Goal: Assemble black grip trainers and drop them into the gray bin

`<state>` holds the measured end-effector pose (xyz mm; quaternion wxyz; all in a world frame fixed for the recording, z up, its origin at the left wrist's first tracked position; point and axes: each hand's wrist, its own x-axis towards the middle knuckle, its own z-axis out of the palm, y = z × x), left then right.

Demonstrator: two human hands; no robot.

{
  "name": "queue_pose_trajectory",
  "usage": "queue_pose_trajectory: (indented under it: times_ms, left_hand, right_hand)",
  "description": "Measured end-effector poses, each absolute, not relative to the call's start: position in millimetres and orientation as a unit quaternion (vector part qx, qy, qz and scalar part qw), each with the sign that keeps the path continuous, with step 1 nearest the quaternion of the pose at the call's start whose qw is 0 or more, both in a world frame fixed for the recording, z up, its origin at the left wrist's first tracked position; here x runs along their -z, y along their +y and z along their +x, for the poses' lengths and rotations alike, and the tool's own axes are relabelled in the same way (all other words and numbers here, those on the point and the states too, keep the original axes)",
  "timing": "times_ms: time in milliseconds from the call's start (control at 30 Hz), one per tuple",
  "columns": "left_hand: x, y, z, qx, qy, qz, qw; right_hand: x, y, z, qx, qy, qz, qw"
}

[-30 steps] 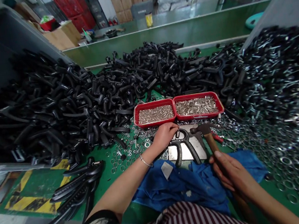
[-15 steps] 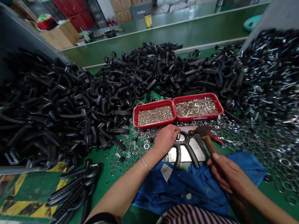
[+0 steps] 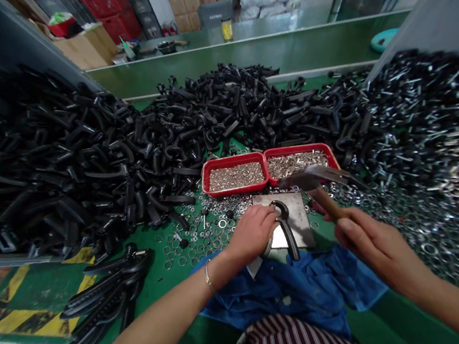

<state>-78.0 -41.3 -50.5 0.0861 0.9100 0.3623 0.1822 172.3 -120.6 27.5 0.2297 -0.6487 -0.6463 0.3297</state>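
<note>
My left hand (image 3: 258, 226) is closed on a black two-legged handle part (image 3: 289, 234), its fingers covering one side of it. Beneath the part lies a square metal plate (image 3: 303, 216). Any small piece under my fingertips is hidden. A claw hammer (image 3: 322, 196) with a wooden handle is gripped in my right hand (image 3: 371, 237). Its head is raised, in line with the front of the right red tray. A blue cloth (image 3: 298, 293) lies bunched on the near side of the plate.
Two red trays (image 3: 204, 182) of small metal pins stand behind the plate. Black handle parts (image 3: 124, 152) are heaped left and behind. Bolts (image 3: 436, 91) and metal rings (image 3: 432, 249) spread over the right side. Several joined black handles (image 3: 104, 286) lie at the left edge.
My right hand has lifted the hammer off the work area, swinging its head up. My left hand has shifted slightly nearer to me and now covers more of the black handle part.
</note>
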Motion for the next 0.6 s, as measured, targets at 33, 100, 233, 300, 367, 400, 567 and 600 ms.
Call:
queue_pose_trajectory:
  times_ms: [33,100,233,300,367,400,567,600]
  left_hand:
    - [53,-47,-79,-0.175,0.346,0.918,0.082]
    - [57,-53,-80,-0.161,0.337,0.925,0.076]
    - [58,-53,-78,-0.151,0.353,0.921,0.073]
    - [56,-53,-77,-0.152,0.352,0.92,0.073]
    - [55,-53,-76,-0.152,0.351,0.921,0.076]
    - [54,-54,-75,-0.15,0.352,0.921,0.078]
    - [51,-54,-73,-0.133,0.37,0.916,0.081]
    - [48,-56,-72,-0.132,0.374,0.915,0.079]
  right_hand:
    - [-30,-115,170,-0.303,-0.661,-0.65,0.218]
    - [-28,-102,165,-0.275,-0.686,-0.653,0.163]
    - [-18,-86,162,-0.336,-0.699,-0.623,0.103]
    - [-17,-85,163,-0.344,-0.699,-0.613,0.134]
    - [-16,-86,164,-0.312,-0.701,-0.627,0.134]
    - [-16,-86,164,-0.3,-0.701,-0.636,0.12]
    - [-10,-83,169,-0.305,-0.711,-0.625,0.103]
    - [-9,-83,171,-0.293,-0.71,-0.629,0.121]
